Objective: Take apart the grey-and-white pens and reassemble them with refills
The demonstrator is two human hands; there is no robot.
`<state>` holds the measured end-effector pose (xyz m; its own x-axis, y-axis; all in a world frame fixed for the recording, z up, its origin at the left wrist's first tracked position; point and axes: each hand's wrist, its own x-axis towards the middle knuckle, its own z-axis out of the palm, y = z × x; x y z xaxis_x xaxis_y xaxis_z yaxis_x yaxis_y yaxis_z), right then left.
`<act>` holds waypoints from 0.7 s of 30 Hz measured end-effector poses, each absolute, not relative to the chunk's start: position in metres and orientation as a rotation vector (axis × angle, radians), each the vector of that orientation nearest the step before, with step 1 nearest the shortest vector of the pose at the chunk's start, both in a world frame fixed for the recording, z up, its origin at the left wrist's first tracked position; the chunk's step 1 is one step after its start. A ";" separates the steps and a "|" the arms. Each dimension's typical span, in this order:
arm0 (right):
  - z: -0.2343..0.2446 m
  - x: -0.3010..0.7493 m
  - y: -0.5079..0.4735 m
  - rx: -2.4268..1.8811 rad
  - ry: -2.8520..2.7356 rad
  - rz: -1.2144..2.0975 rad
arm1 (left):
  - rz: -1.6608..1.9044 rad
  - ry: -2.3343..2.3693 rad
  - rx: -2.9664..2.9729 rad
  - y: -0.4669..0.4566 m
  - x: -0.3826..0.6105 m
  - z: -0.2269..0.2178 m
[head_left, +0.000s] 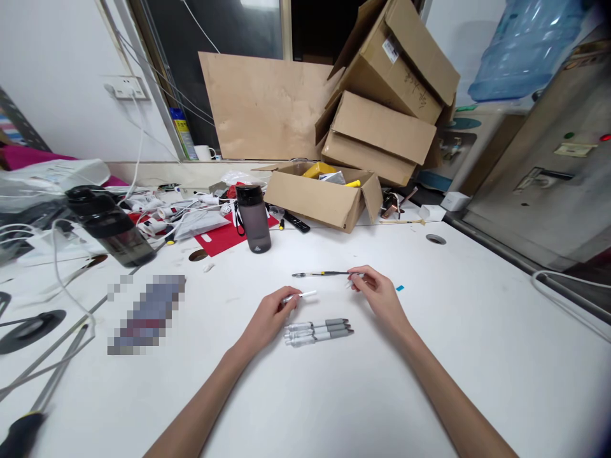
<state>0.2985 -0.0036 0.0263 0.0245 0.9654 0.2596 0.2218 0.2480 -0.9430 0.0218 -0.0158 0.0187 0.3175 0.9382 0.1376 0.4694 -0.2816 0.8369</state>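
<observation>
My left hand (274,313) is closed around a slim white pen part (309,294), which points out to the right past the fingertips. My right hand (375,292) pinches a small whitish piece (350,284), too small to name surely. Just beyond lies a thin pen or refill (319,274), clear at its left end and dark along its right; its right tip runs behind my right fingers. Nearer to me, several white pens with grey grips (317,332) lie side by side, clear ends to the left and grips to the right.
A dark bottle (254,219), a remote (296,222) and an open cardboard box (315,197) stand or lie at the back. Left are another bottle (117,229), cables, a blurred-out object (150,315) and a screwdriver (60,369). A blue scrap (400,288) lies right.
</observation>
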 end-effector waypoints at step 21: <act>0.029 0.298 -0.006 -1.190 -1.448 0.900 | 0.842 1.252 1.886 -0.015 0.023 0.018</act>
<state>0.2977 -0.0058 0.0290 0.0001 0.9707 0.2402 0.2149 0.2346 -0.9481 0.0225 -0.0149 0.0176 0.3180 0.9389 0.1317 0.4761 -0.2783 0.8342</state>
